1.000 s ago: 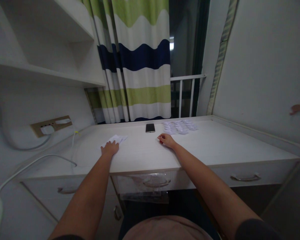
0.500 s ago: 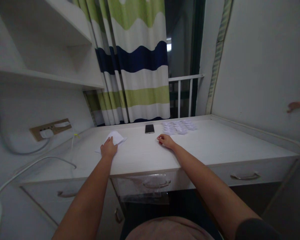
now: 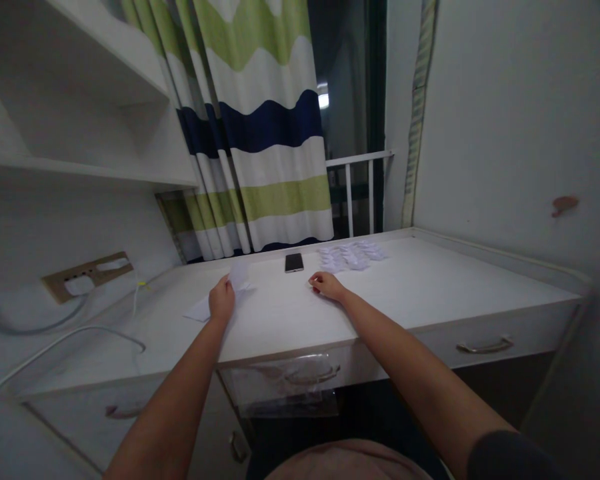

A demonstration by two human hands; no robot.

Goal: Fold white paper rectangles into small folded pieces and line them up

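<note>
Head view: a person sits at a white bench (image 3: 430, 287), both bare arms stretched out over it.
Left hand (image 3: 222, 300): fingers closed on a paper sheet (image 3: 239, 273). The sheet's far part is lifted off the bench, and its near-left corner lies flat on the surface.
Right hand (image 3: 325, 285): empty, with the fingers loosely curled and apart, fingertips resting on the bench, red nails showing.
Phone (image 3: 294, 262): dark, lying flat on the bench, beyond and between the two hands.
Paper pieces (image 3: 350, 255): a spread of small white bits just beyond the right hand, to the right of the phone.
Drawer handle (image 3: 485, 346): metal, on the bench front, low on the right.
Curtain (image 3: 265, 133): green, white and navy stripes, hanging behind the bench's far edge.
Socket panel (image 3: 87, 275): on the left wall, with a white cable (image 3: 80, 333) running along the bench's left end.
Shelf (image 3: 80, 173): white, above the socket panel.
</note>
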